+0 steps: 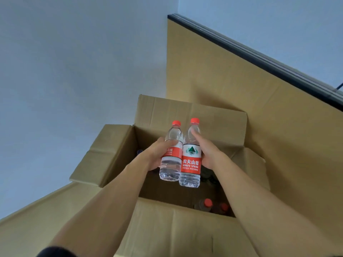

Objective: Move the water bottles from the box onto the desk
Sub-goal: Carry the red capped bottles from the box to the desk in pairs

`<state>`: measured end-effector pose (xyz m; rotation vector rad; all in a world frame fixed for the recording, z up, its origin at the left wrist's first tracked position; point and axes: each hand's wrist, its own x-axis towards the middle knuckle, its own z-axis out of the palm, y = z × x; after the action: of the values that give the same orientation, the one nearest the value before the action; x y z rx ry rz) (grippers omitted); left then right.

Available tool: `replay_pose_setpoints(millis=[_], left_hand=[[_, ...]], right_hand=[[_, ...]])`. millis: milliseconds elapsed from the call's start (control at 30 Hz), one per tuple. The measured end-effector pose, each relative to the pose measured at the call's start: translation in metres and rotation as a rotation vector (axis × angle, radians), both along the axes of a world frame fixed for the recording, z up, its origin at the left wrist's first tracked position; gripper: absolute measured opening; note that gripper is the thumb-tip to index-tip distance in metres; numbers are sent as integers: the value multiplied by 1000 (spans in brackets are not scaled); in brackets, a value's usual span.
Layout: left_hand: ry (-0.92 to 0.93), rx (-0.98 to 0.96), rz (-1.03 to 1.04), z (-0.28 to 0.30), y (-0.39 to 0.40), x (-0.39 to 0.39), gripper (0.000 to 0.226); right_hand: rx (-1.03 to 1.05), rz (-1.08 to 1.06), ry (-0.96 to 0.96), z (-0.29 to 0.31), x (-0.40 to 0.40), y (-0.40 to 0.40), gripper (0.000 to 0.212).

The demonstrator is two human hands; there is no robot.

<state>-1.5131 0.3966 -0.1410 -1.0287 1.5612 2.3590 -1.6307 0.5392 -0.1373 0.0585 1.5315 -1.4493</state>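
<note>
We hold two Nongfu Spring bottles above the open cardboard box point(167, 236), side by side and touching. Left hand point(157, 154) wraps the left bottle point(171, 154) at its label; right hand point(207, 151) clasps the right bottle point(191, 154) from its outer side, fingers reaching up toward the shoulder. Both bottles sit upright, bases clear of the box rim. More red caps point(208, 202) show inside the box, near its front wall. Best we lift straight clear of the flaps before swinging away (desk not identifiable here).
</note>
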Motion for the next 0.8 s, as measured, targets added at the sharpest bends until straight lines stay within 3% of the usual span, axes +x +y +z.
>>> replay_pose_setpoints(millis=[100, 367, 800], left_hand=[[-16, -101, 53, 4, 11, 4, 58], [16, -68, 80, 19, 38, 18, 49], [-40, -190, 419, 35, 31, 85, 51]], right_hand=[[-35, 95, 41, 2, 3, 7, 58], [-86, 92, -25, -3, 2, 19, 53], [-89, 363, -83, 0, 42, -24, 76]])
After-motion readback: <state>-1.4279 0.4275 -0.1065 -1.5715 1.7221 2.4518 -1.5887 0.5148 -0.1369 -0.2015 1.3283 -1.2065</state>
